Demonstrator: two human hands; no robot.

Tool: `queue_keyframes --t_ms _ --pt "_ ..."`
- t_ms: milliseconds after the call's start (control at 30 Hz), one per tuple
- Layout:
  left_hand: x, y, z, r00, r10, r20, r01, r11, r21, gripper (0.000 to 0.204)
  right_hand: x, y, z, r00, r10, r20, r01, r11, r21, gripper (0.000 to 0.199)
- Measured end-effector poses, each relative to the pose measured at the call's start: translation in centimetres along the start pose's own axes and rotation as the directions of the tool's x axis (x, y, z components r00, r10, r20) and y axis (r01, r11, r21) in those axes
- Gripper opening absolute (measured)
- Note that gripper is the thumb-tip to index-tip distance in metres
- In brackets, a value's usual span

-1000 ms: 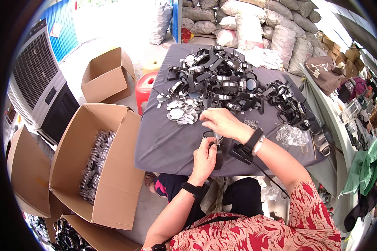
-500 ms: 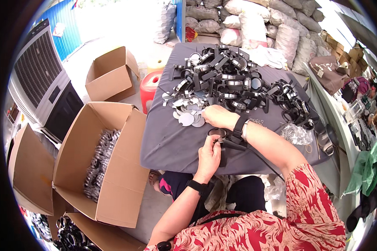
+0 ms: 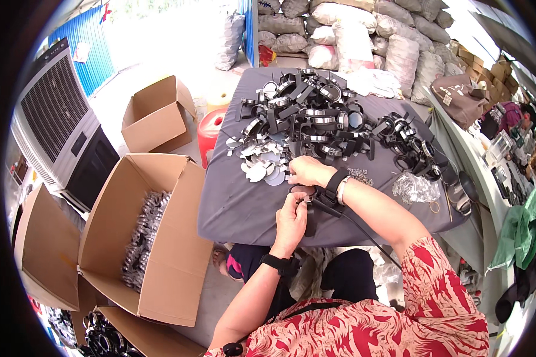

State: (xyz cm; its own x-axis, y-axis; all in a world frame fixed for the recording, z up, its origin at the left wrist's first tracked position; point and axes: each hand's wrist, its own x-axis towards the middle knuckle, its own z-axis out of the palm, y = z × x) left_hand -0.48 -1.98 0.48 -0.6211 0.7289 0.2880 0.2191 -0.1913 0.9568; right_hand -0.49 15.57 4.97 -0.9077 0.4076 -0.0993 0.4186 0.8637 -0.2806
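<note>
My left hand (image 3: 290, 223) is closed on a black ring-shaped part (image 3: 304, 190) with a flat black arm, held just above the near side of the grey cloth-covered table (image 3: 238, 217). Directly beyond it is my right hand (image 3: 309, 171), its fingers pinched together at the right edge of a pile of thin silver discs (image 3: 257, 172). What sits between those fingertips is too small to make out. A large heap of black ring-shaped parts with silver bands (image 3: 315, 113) covers the table's far half.
Small metal pieces (image 3: 360, 176) and a clear plastic bag (image 3: 415, 188) lie right of my hands. Left of the table stand a cardboard box (image 3: 175, 262) of shiny parts, a red stool (image 3: 210, 132) and an air cooler (image 3: 59, 119). Sacks (image 3: 354, 44) are stacked behind.
My right hand has drawn slightly back from the discs, closer to my left hand. The left hand still holds the black ring-shaped part. The whole view has shifted a little.
</note>
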Motion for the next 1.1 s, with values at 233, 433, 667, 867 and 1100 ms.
queue_keyframes --t_ms 233,433,667,867,1100 --pt "0.3 -0.2 1.0 0.999 0.019 0.028 -0.019 1.000 -0.003 0.017 -0.9 1.0 -1.2 0.998 0.018 -0.053 -0.011 0.992 0.129 0.024" --pt "0.5 -1.2 -1.1 0.996 -0.086 -0.012 0.086 0.996 -0.032 0.016 -0.5 1.6 0.2 0.972 -0.063 -0.225 0.114 0.968 0.223 0.022" --pt "0.5 -0.8 0.7 0.991 -0.123 0.054 0.128 0.987 -0.102 0.016 -2.9 3.4 -0.4 0.983 0.013 -0.185 0.028 0.976 0.217 0.023" --pt "0.6 -1.6 0.9 0.994 -0.101 0.041 0.104 0.992 -0.071 0.016 -7.2 3.8 -1.3 0.964 0.149 -0.222 -0.003 0.836 0.549 0.013" --pt "0.2 -0.8 0.0 0.983 -0.166 0.073 0.177 0.966 -0.191 0.015 -16.4 4.9 1.1 0.825 0.077 -0.560 0.163 0.916 0.366 0.011"
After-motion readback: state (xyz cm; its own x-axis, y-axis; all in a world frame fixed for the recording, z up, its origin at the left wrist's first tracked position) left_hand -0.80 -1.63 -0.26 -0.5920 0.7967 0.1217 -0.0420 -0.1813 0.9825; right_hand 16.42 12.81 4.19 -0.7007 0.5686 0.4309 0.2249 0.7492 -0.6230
